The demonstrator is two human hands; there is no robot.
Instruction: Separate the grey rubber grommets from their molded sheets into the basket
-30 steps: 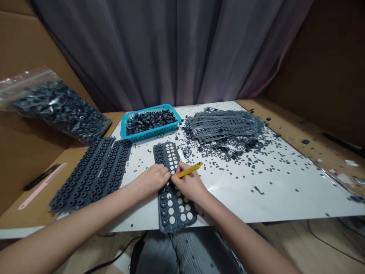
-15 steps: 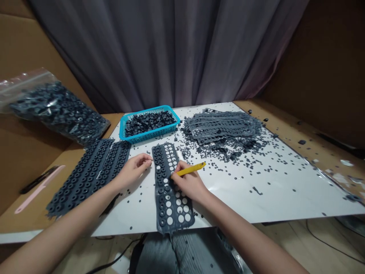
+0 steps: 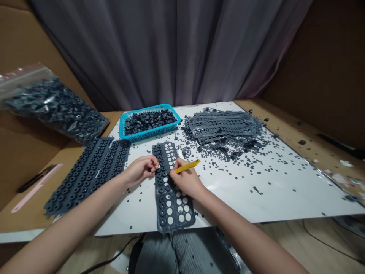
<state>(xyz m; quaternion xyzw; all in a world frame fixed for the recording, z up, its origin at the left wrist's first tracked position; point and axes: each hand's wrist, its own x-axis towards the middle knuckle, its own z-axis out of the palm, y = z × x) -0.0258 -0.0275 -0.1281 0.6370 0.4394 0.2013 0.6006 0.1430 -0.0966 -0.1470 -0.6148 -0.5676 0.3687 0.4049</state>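
Observation:
A dark grey rubber sheet (image 3: 176,203) lies lengthwise in front of me, with rows of raised ring-shaped pieces and many round holes showing white. My right hand (image 3: 186,179) rests over its right half, closed round a slim yellow pen-like tool (image 3: 188,166). The tool's working end points down at the middle of the sheet, its tip hard to make out. At the sheet's left edge is my left hand (image 3: 141,169), fingers curled and pinched together near the ring pieces. Whatever lies between those fingertips is hidden.
A blue basket (image 3: 151,133) full of small dark pieces stands behind the sheet. Uncut ringed sheets (image 3: 85,173) lie left, below a zip bag (image 3: 62,106) of pieces. Stacked holed sheets (image 3: 225,123) and scattered dark discs are right. A pink tool (image 3: 37,188) lies far left.
My left hand has moved right to the sheet's edge, and its fingers have closed up. My right hand and the yellow tool have shifted slightly left.

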